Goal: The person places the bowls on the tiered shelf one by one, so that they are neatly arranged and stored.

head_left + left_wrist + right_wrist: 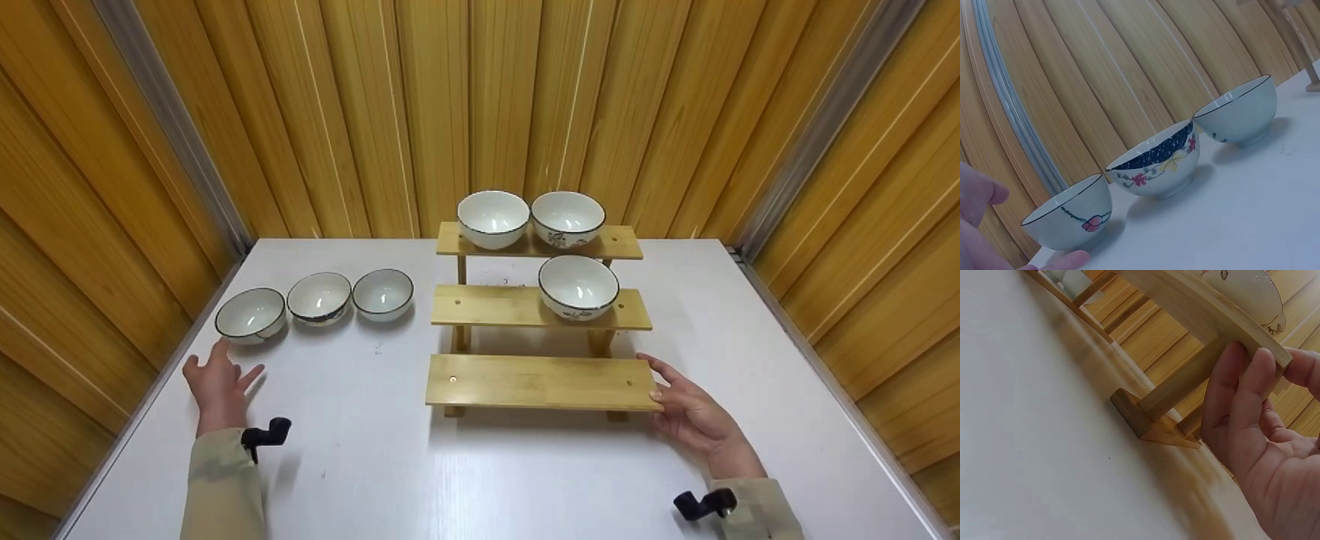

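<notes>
My left hand (219, 384), fingers spread, is just in front of the leftmost white bowl (251, 315) and holds nothing. In the left wrist view that bowl (1069, 216) has a pink flower on its side; whether a fingertip touches it I cannot tell. To its right stand a bowl with a dark blue band and flowers (1157, 160) and a plainer bowl (1241, 112). With my right hand (696, 417) I pinch the right end of the lowest board of a three-tier wooden rack (540, 381), thumb on top, fingers beneath in the right wrist view.
Two white bowls, one on the left (493, 217) and one on the right (568, 217), stand on the rack's top board. A third bowl (578, 287) is on the right half of the middle board. Wooden-slat walls (495, 97) enclose the white table (360, 450) at the back and sides.
</notes>
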A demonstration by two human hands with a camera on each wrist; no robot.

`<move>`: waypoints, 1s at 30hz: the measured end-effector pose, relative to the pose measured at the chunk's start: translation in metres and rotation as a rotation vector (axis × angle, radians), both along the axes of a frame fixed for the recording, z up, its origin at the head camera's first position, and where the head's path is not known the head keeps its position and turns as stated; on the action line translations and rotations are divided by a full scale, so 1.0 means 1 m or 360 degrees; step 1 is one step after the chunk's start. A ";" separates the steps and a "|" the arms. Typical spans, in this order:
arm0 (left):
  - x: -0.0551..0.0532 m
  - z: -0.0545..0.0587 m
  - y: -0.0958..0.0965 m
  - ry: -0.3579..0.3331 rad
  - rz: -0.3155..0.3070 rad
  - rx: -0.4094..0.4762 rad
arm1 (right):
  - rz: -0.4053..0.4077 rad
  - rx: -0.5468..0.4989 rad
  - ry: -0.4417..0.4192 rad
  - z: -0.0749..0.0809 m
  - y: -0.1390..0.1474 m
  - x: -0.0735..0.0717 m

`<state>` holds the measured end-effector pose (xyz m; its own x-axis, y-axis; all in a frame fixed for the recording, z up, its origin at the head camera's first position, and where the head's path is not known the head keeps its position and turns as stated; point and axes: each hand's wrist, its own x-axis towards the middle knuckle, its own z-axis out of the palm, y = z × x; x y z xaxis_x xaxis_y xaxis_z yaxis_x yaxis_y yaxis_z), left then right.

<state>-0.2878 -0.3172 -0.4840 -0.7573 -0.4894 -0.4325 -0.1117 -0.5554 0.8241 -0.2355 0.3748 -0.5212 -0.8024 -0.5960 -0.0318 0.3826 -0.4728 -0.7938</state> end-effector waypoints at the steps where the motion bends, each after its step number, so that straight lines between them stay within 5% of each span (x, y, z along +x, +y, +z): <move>1: -0.002 0.000 -0.001 0.0009 0.0004 0.0007 | -0.0003 -0.0001 0.0000 0.000 0.000 0.000; 23: -0.032 0.001 -0.010 0.0081 -0.0041 0.0347 | 0.0012 -0.0035 0.0010 -0.002 -0.001 -0.001; 30: -0.039 0.001 -0.010 0.0129 -0.0022 0.0359 | 0.0020 -0.0029 0.0000 -0.001 0.000 0.000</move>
